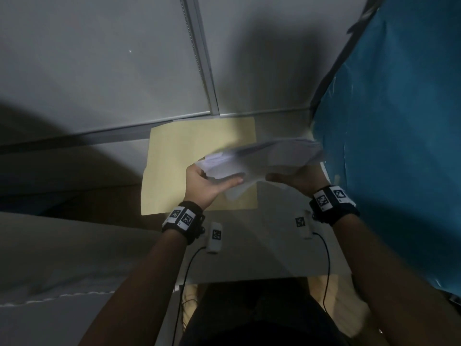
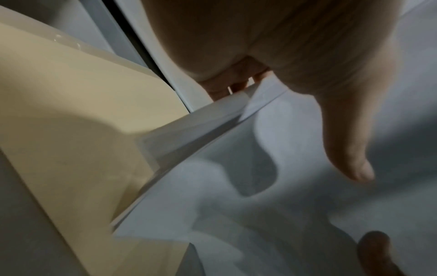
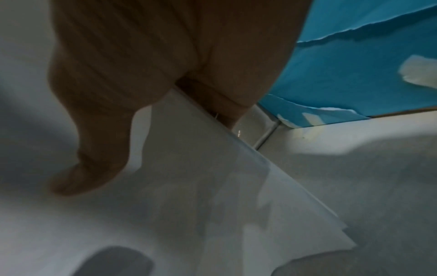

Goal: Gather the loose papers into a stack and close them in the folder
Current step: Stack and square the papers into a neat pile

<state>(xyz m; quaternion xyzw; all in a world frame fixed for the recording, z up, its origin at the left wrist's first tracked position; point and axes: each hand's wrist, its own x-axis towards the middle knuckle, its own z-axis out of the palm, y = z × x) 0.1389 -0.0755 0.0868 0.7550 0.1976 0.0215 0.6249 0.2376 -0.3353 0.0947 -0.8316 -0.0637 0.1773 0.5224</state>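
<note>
Both hands held the papers in the air above the folder, which lay on the table against the back wall, its tan face up; whether it was open or closed could not be told. The left hand had its fingers curled under the sheets' left edge, thumb laid over the top, so the edges sat in its palm. The right hand gripped the opposite side the same way, thumb on top and fingers beneath. Holding from both ends probably served to square the sheets, since the left wrist view showed several edges fanned and not yet flush, and the right wrist view showed corners stepped apart. The sheets were blurred, so their count was unclear. A blue sheet hung at the right, near the papers. The stack seemed gathered but not aligned, and it was not yet in the folder.
</note>
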